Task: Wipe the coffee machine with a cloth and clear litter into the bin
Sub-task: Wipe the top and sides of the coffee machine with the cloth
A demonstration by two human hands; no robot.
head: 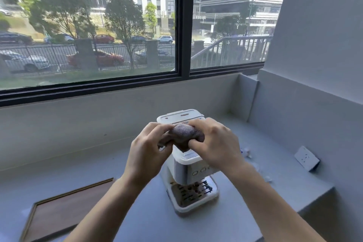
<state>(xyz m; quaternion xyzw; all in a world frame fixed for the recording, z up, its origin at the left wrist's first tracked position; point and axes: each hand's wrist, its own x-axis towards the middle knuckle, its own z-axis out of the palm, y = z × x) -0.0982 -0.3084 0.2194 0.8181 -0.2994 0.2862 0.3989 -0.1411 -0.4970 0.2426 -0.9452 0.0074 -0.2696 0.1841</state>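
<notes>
A small white coffee machine (pixel 193 171) stands on the grey counter (pixel 110 165), its drip tray (pixel 193 195) stained brown. Just above its top, a bunched brown cloth (pixel 185 135) is gripped by both hands. My left hand (pixel 151 149) pinches its left end and my right hand (pixel 214 141) closes over its right side. The cloth covers part of the machine's top. Small bits of crumpled litter (pixel 246 152) lie on the counter to the right of the machine.
A wood-framed board (pixel 64 210) lies flat at the front left of the counter. A white wall socket (pixel 306 158) sits on the right wall. More pale scraps (pixel 268 179) lie near the counter's right edge. A large window runs behind the counter.
</notes>
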